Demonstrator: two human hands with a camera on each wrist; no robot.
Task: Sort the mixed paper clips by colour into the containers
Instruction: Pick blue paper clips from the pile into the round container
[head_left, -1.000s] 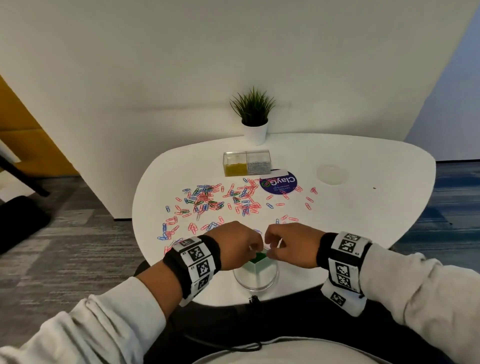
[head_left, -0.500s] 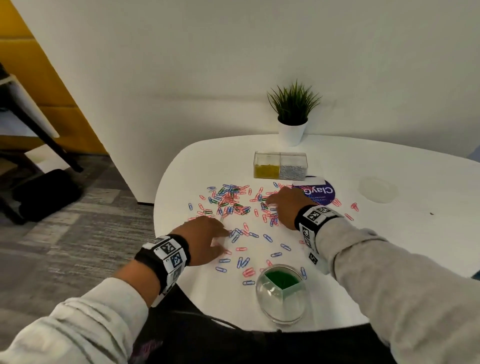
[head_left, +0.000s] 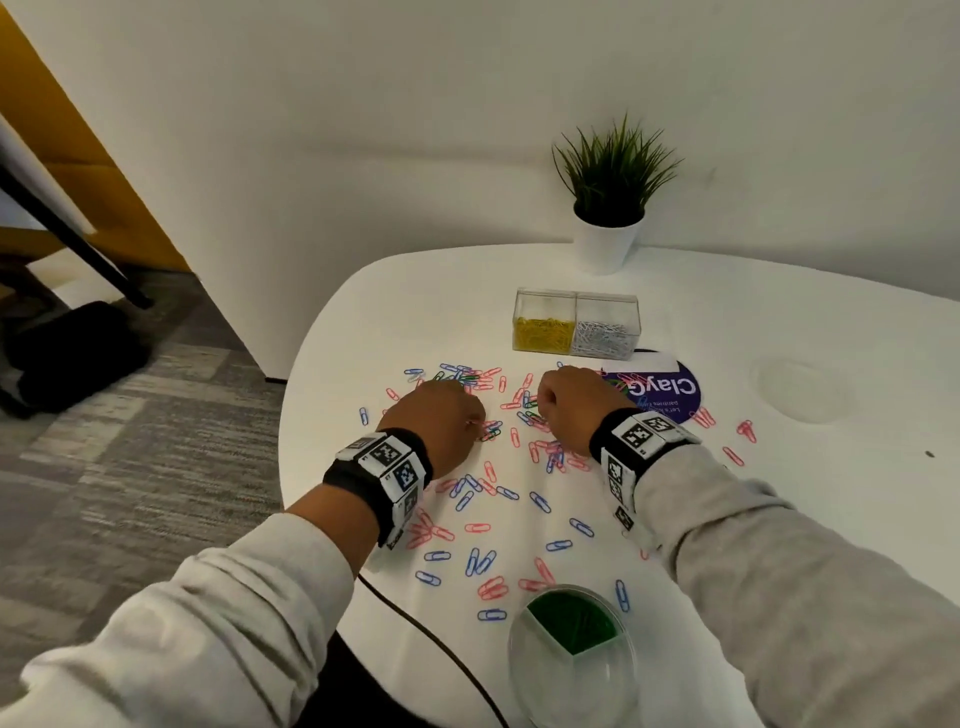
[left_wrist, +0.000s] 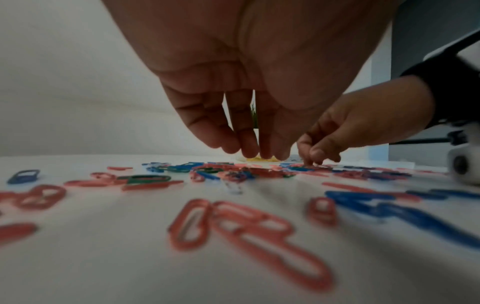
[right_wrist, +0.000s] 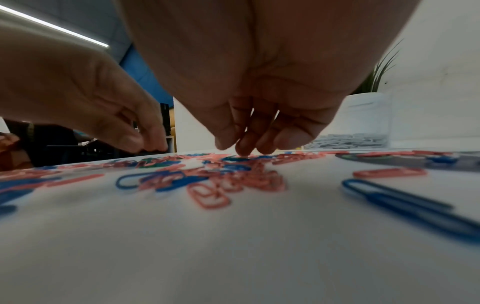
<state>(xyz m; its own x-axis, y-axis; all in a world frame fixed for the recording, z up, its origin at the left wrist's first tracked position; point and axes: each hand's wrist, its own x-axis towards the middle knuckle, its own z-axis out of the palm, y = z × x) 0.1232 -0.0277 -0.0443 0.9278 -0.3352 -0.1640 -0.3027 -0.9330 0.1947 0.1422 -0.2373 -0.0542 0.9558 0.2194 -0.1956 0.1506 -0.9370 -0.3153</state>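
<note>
Red, blue and a few green paper clips lie scattered over the white table. My left hand is over the left of the pile, fingertips bunched and pointing down just above the clips; what they hold is hidden. My right hand is beside it, its fingertips pinched together on a green paper clip in the heap. A round clear dish at the front edge has green clips in one section. A clear box behind holds yellow and silver clips.
A potted plant stands at the back by the wall. A purple round sticker lies right of my right hand, a clear lid further right. A black cable hangs off the near table edge.
Both hands left the round dish and went forward to the pile. In the last half second my left hand moved further in, beside the right.
</note>
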